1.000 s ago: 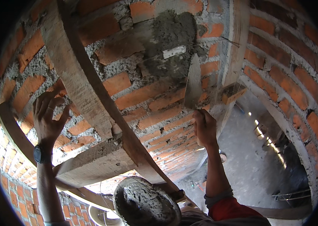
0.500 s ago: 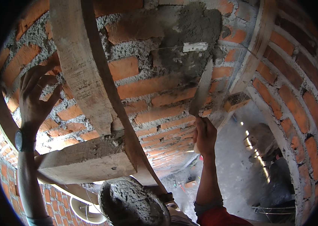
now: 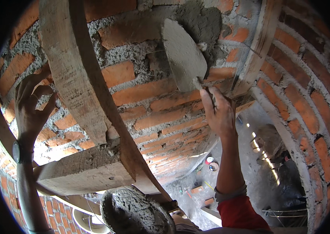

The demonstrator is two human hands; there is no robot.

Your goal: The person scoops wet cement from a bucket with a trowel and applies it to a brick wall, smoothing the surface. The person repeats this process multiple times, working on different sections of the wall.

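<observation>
Trowel (image 3: 184, 58) — in right grip (image 3: 218, 111)

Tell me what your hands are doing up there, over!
Right hand gripping trowel, blade before dark mortar patch. Left hand raised near wooden beam, open, no tool. Blade hides part of patch; white piece peeks past its edge.

Right hand (image 3: 218, 111) grips trowel (image 3: 184, 58) by handle, blade overlapping wet mortar patch (image 3: 209, 23) on brick wall (image 3: 149, 93) from this angle. Left hand (image 3: 31, 104) raised, fingers half curled, watch (image 3: 16, 151) on wrist, just beside wooden beam (image 3: 69, 70); contact unclear. Round container (image 3: 104, 213) of mortar, lower middle.
</observation>
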